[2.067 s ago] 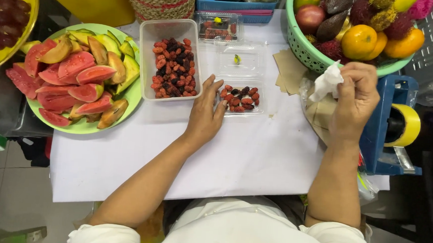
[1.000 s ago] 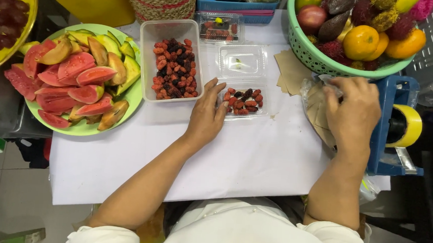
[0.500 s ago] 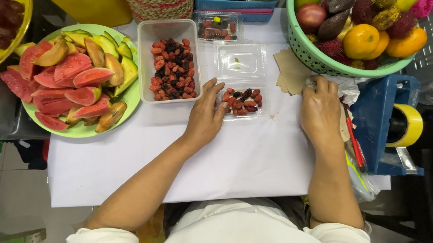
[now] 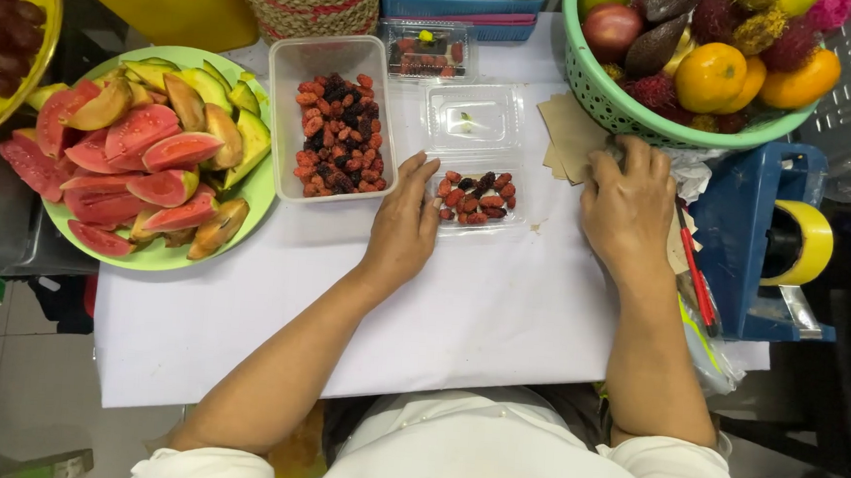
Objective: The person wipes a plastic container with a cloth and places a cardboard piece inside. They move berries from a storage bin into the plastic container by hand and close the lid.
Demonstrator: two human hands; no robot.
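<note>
Our left hand (image 4: pixel 405 223) rests flat, fingers loosely spread, touching the berry clamshell (image 4: pixel 475 195); our right hand (image 4: pixel 630 207), fingers spread, presses brown paper (image 4: pixel 572 135).

Small clear clamshell box (image 4: pixel 477 198) lies open, red and dark berries inside

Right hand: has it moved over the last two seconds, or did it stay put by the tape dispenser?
Yes. The right hand has come left and down, away from the blue tape dispenser, and now rests flat on the brown paper below the green basket.
</note>
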